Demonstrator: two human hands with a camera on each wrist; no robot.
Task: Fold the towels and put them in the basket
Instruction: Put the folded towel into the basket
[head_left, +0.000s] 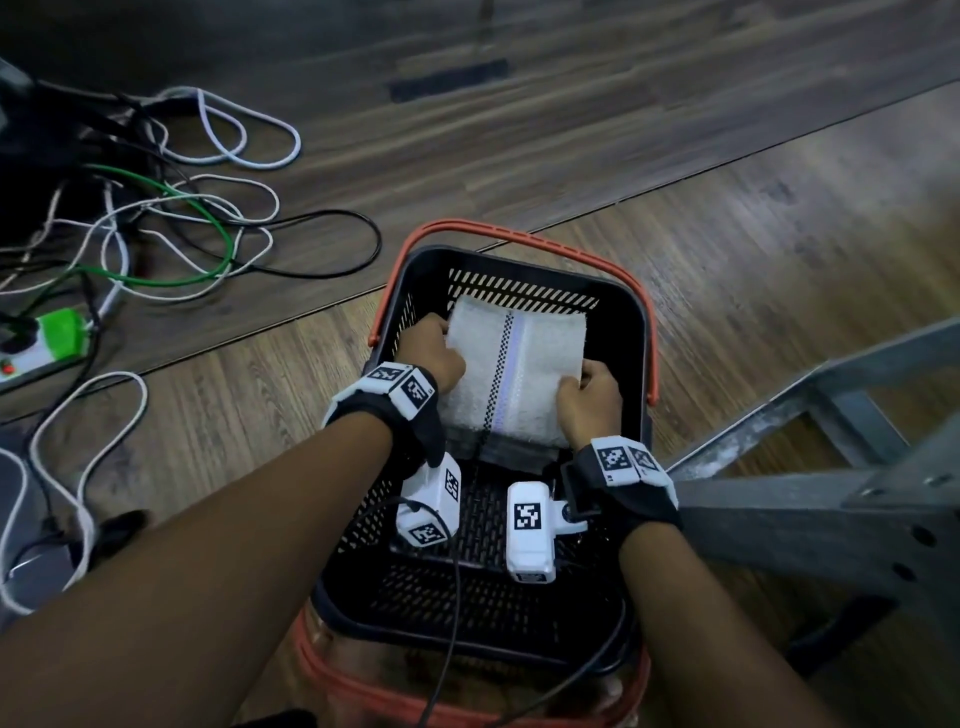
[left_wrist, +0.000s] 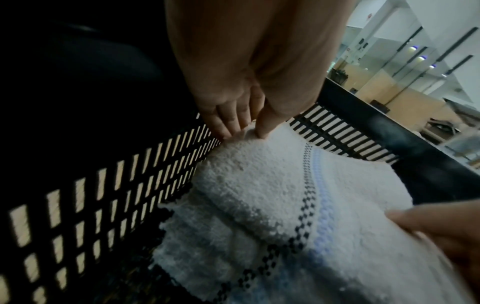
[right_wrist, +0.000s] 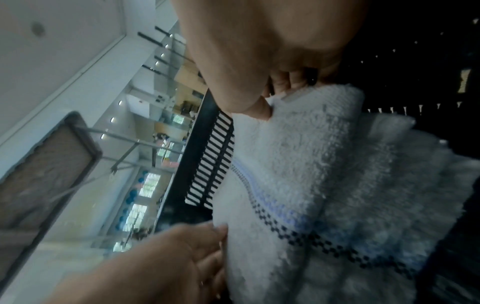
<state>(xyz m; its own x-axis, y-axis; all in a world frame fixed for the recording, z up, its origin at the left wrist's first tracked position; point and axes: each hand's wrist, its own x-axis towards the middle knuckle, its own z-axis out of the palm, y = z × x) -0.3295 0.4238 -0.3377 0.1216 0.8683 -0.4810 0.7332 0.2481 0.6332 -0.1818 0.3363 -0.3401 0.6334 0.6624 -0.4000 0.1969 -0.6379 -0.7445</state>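
Two hands lowering a folded towel into the basket

Both hands grasp one folded white towel (head_left: 511, 374) inside the black basket (head_left: 636, 332): left hand (head_left: 428, 356) pinches its left edge near the far left corner, right hand (head_left: 589, 402) its right edge, fingers (left_wrist: 262, 125) curled into the pile. Towel sits toward the basket's far wall, tilted, near edge lifted. Long axis runs far wall to near wall; checkered stripe follows it. Advice: lower level, keep layers stacked, release both sides together, then press flat.
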